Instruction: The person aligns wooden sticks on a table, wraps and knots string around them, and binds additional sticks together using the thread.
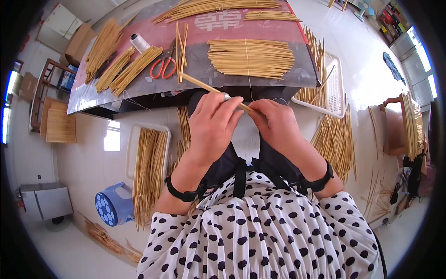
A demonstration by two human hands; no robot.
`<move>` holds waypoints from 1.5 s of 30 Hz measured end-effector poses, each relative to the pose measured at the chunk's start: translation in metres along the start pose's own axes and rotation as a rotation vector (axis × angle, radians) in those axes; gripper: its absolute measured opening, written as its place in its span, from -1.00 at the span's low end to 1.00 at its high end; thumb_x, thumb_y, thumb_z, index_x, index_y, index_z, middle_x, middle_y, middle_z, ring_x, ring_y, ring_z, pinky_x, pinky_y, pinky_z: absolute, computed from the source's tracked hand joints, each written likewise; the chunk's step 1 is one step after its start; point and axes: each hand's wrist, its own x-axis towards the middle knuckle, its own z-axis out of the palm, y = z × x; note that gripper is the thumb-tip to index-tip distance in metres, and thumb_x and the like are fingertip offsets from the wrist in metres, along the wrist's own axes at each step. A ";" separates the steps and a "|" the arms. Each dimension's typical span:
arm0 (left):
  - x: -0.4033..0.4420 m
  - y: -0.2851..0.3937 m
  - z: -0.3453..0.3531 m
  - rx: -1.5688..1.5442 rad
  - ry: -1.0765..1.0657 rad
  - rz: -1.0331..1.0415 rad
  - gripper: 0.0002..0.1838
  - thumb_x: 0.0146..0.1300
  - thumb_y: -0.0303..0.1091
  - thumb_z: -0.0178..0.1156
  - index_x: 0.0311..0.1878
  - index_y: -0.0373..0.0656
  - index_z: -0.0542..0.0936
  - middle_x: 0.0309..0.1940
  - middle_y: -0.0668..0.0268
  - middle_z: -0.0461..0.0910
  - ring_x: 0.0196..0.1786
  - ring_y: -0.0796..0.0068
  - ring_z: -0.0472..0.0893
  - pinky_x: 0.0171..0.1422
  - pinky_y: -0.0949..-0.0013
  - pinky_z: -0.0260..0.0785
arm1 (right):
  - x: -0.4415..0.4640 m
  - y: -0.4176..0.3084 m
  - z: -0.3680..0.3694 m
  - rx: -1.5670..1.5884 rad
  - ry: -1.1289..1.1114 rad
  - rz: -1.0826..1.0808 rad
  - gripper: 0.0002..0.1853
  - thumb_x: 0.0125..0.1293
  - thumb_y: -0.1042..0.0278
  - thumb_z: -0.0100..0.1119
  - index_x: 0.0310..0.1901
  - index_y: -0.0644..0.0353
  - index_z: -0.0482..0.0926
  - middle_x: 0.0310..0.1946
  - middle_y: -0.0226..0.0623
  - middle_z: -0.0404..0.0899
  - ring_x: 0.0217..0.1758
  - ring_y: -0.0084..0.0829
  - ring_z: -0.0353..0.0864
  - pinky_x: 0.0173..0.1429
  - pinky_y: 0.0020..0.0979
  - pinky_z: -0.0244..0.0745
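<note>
A person in a spotted top [260, 232] works a single stalk [200, 83] between both hands, just in front of the near edge of the desk [304, 69]. The fingers of the left hand [211, 123] are closed around the stalk, which slants up and away toward the desk. The fingers of the right hand [276, 123] pinch together at its near end. On the desk beyond the right hand lies a row [267, 58] of stalks side by side, a thread [247, 60] crossing it and hanging over the edge toward the hands. To the left are red-handled scissors [165, 57], a few loose stalks [179, 56], a spool [139, 43] of white thread and bundles [137, 69] of cut stalks. More stalks fill a white basket [333, 83] at right and a tray [131, 153] at left, near a blue stool [109, 207].
</note>
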 end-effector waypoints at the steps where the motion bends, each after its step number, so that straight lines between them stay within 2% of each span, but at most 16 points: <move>1: -0.001 -0.001 -0.001 0.001 0.001 -0.001 -0.73 -0.07 -0.58 0.40 -0.23 -0.22 0.62 -0.36 0.25 0.48 -0.32 0.24 0.52 -0.26 0.32 0.38 | -0.002 -0.003 0.000 0.000 -0.001 -0.001 -0.89 0.24 0.41 0.21 -0.22 0.21 0.55 -0.41 -0.16 0.58 -0.40 -0.12 0.59 -0.35 -0.27 0.48; 10: -0.009 -0.006 0.010 0.140 -0.290 0.084 -0.80 -0.01 -0.56 0.31 -0.32 -0.20 0.49 -0.37 0.26 0.45 -0.30 0.22 0.52 -0.27 0.26 0.40 | -0.020 0.000 0.001 -0.152 -0.036 -0.075 -0.89 0.21 0.42 0.23 -0.23 0.18 0.56 -0.46 -0.26 0.55 -0.44 -0.17 0.59 -0.36 -0.27 0.49; 13: -0.008 -0.003 0.008 -0.029 -0.193 -0.007 -0.86 0.07 -0.56 0.24 -0.33 -0.20 0.47 -0.39 0.25 0.45 -0.33 0.17 0.50 -0.28 0.26 0.37 | -0.023 0.006 0.001 -0.162 -0.056 -0.062 -0.90 0.21 0.40 0.25 -0.27 0.19 0.57 -0.47 -0.26 0.56 -0.44 -0.18 0.59 -0.36 -0.27 0.50; 17: -0.012 0.002 -0.009 -0.266 -0.189 -0.196 -0.90 0.17 -0.47 0.21 -0.35 -0.18 0.46 -0.42 0.25 0.45 -0.34 0.15 0.52 -0.28 0.23 0.38 | -0.028 0.021 -0.001 -0.021 -0.038 0.115 -0.90 0.23 0.42 0.22 -0.24 0.21 0.61 -0.46 -0.25 0.61 -0.48 -0.22 0.59 -0.38 -0.32 0.47; 19: -0.022 -0.003 -0.010 -0.282 -0.434 -0.196 -0.87 0.25 -0.40 0.19 -0.33 -0.21 0.45 -0.40 0.22 0.48 -0.32 0.11 0.55 -0.26 0.22 0.38 | -0.029 0.024 -0.006 0.082 -0.011 0.168 -0.89 0.26 0.44 0.21 -0.21 0.22 0.62 -0.47 -0.26 0.61 -0.51 -0.29 0.59 -0.40 -0.36 0.46; 20: -0.028 -0.010 -0.006 -0.208 -0.581 -0.142 -0.82 0.24 -0.32 0.23 -0.28 -0.22 0.50 -0.38 0.20 0.51 -0.30 0.12 0.57 -0.24 0.23 0.40 | -0.029 0.023 -0.011 0.233 -0.086 0.335 -0.87 0.28 0.45 0.19 -0.16 0.24 0.62 -0.48 -0.31 0.60 -0.53 -0.42 0.55 -0.41 -0.42 0.43; 21: -0.036 -0.013 0.001 -0.208 -0.587 -0.140 -0.82 0.24 -0.32 0.23 -0.28 -0.22 0.50 -0.38 0.20 0.51 -0.30 0.12 0.57 -0.24 0.23 0.40 | -0.030 0.023 -0.014 0.385 -0.162 0.500 -0.84 0.31 0.46 0.17 -0.11 0.26 0.62 -0.49 -0.37 0.59 -0.55 -0.56 0.50 -0.42 -0.49 0.40; 23: -0.050 -0.017 0.014 0.003 -0.585 0.002 -0.81 0.22 -0.34 0.23 -0.16 -0.20 0.51 -0.40 0.19 0.50 -0.33 0.05 0.51 -0.21 0.34 0.40 | -0.033 0.029 -0.013 0.537 -0.182 0.553 -0.84 0.33 0.46 0.15 -0.10 0.29 0.61 -0.49 -0.42 0.56 -0.53 -0.64 0.45 -0.43 -0.53 0.38; 24: -0.051 -0.018 0.020 -0.013 -0.584 -0.043 -0.72 0.24 -0.27 0.26 -0.07 -0.22 0.53 -0.36 0.25 0.58 -0.30 0.20 0.59 -0.13 0.38 0.44 | -0.034 0.032 -0.012 0.687 -0.204 0.601 -0.83 0.36 0.46 0.14 -0.09 0.33 0.60 -0.50 -0.47 0.53 -0.52 -0.72 0.40 -0.43 -0.58 0.35; 25: -0.050 -0.018 0.025 -0.013 -0.588 -0.044 -0.72 0.24 -0.27 0.26 -0.07 -0.22 0.53 -0.36 0.25 0.58 -0.30 0.20 0.59 -0.13 0.38 0.44 | -0.034 0.032 -0.012 0.690 -0.204 0.603 -0.83 0.36 0.46 0.14 -0.09 0.33 0.60 -0.50 -0.47 0.53 -0.52 -0.72 0.40 -0.43 -0.58 0.35; 27: -0.045 -0.015 0.035 -0.757 -0.525 -0.804 -0.68 0.32 -0.25 0.23 -0.01 -0.30 0.53 -0.27 0.28 0.63 -0.25 0.43 0.62 -0.12 0.43 0.45 | -0.035 0.032 -0.011 0.840 -0.241 0.672 -0.81 0.38 0.46 0.11 -0.09 0.39 0.58 -0.48 -0.48 0.54 -0.52 -0.71 0.40 -0.43 -0.61 0.33; 28: -0.038 -0.011 0.037 -0.935 -0.443 -0.834 -0.67 0.38 -0.25 0.18 0.00 -0.35 0.54 -0.26 0.30 0.64 -0.27 0.59 0.60 -0.17 0.49 0.46 | -0.035 0.032 -0.012 0.841 -0.243 0.670 -0.81 0.38 0.46 0.11 -0.09 0.39 0.58 -0.48 -0.48 0.54 -0.52 -0.71 0.40 -0.43 -0.61 0.33; 31: -0.031 -0.006 0.047 -1.165 -0.275 -1.001 -0.74 0.39 -0.30 0.15 -0.03 -0.30 0.58 -0.32 0.31 0.64 -0.34 0.60 0.59 -0.22 0.54 0.44 | -0.036 0.030 -0.013 0.847 -0.283 0.653 -0.82 0.39 0.46 0.08 -0.10 0.39 0.58 -0.48 -0.47 0.54 -0.52 -0.71 0.40 -0.44 -0.61 0.32; 36: -0.033 0.003 0.067 -1.167 -0.246 -1.088 -0.73 0.36 -0.29 0.20 -0.02 -0.29 0.60 -0.29 0.36 0.62 -0.30 0.66 0.53 -0.17 0.55 0.40 | -0.039 0.041 -0.003 0.879 -0.204 0.665 -0.83 0.40 0.46 0.07 -0.13 0.39 0.58 -0.47 -0.46 0.54 -0.51 -0.71 0.41 -0.43 -0.62 0.33; 42: -0.033 0.007 0.081 -0.961 -0.180 -0.994 -0.77 0.34 -0.32 0.20 -0.09 -0.29 0.64 -0.31 0.41 0.59 -0.36 0.67 0.44 -0.20 0.57 0.29 | -0.035 0.038 0.010 0.830 -0.086 0.650 -0.88 0.43 0.47 0.05 -0.18 0.33 0.54 -0.47 -0.43 0.52 -0.53 -0.67 0.42 -0.42 -0.62 0.35; 45: -0.028 0.010 0.079 -1.027 -0.196 -0.978 -0.78 0.35 -0.32 0.19 -0.11 -0.30 0.64 -0.29 0.41 0.60 -0.35 0.66 0.44 -0.17 0.55 0.29 | -0.037 0.038 0.019 0.828 -0.046 0.666 -0.89 0.40 0.49 0.08 -0.18 0.34 0.56 -0.48 -0.43 0.55 -0.51 -0.70 0.48 -0.44 -0.61 0.37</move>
